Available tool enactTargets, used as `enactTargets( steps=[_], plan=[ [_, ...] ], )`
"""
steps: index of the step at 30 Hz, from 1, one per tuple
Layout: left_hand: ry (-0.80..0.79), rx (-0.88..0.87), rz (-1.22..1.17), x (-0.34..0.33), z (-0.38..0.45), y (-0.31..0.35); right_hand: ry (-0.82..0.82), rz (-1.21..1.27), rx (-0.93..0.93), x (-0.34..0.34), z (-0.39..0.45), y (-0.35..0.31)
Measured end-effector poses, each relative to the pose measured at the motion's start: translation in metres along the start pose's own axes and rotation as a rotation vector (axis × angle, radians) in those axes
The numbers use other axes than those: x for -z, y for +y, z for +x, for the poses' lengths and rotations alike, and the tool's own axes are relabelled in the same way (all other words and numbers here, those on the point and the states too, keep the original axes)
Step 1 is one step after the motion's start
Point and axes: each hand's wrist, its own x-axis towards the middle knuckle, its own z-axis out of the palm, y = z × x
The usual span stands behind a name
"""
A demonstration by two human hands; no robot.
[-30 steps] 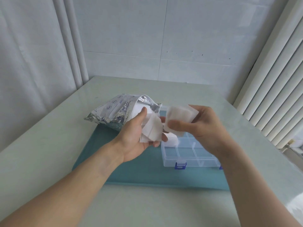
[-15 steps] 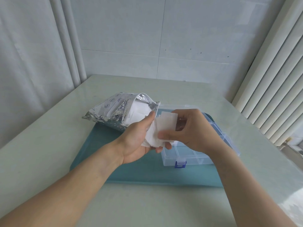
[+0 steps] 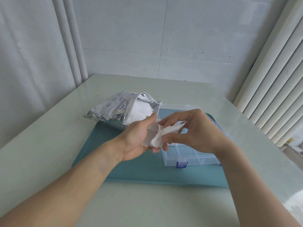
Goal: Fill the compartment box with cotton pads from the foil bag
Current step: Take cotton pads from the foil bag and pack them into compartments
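My left hand (image 3: 136, 138) holds a small stack of white cotton pads (image 3: 151, 136) between thumb and fingers, just left of the box. My right hand (image 3: 195, 131) pinches a crumpled pad (image 3: 170, 131) against that stack, thumb below and fingers above. The clear compartment box (image 3: 188, 157) with blue latches lies open on the teal mat, mostly hidden behind my right hand. The silver foil bag (image 3: 114, 110) lies open behind my left hand, with white pads showing in its mouth.
A teal mat (image 3: 139, 171) covers the middle of the pale green table (image 3: 49, 136). The box's open lid (image 3: 177, 107) lies flat toward the wall. A curtain hangs at left, vertical blinds at right.
My right hand came down from holding a flat pad up above the box and closed in on the stack in my left hand. The pad it holds is now crumpled.
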Motion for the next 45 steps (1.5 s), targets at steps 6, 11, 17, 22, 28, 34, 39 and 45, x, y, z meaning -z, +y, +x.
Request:
enactTargets(
  steps=[6,11,17,22,28,34,39,45],
  plan=[
    [0.114,0.001,-0.014,0.004,0.001,0.001,0.138,0.133,0.035,0.004,0.002,0.001],
    [0.255,-0.138,-0.047,0.004,0.003,0.002,0.293,0.459,-0.154,0.008,0.004,0.009],
    [0.346,-0.278,0.106,0.002,0.003,0.000,0.208,0.527,-0.226,0.001,0.006,0.015],
    [0.551,-0.275,0.310,0.010,0.002,-0.003,0.296,0.386,-0.084,0.017,0.002,0.011],
    [0.450,-0.261,0.698,0.007,-0.006,0.001,-0.026,0.052,-0.182,0.019,-0.004,0.001],
    [0.399,-0.165,0.781,0.011,-0.005,0.000,-0.025,0.003,-0.149,0.004,0.000,-0.002],
    [0.358,-0.196,0.637,0.009,-0.004,0.003,0.079,-0.064,-0.131,0.004,0.003,0.007],
    [0.215,-0.131,0.377,0.004,-0.005,0.008,0.053,-0.052,-0.191,0.015,0.000,0.008]
  ],
)
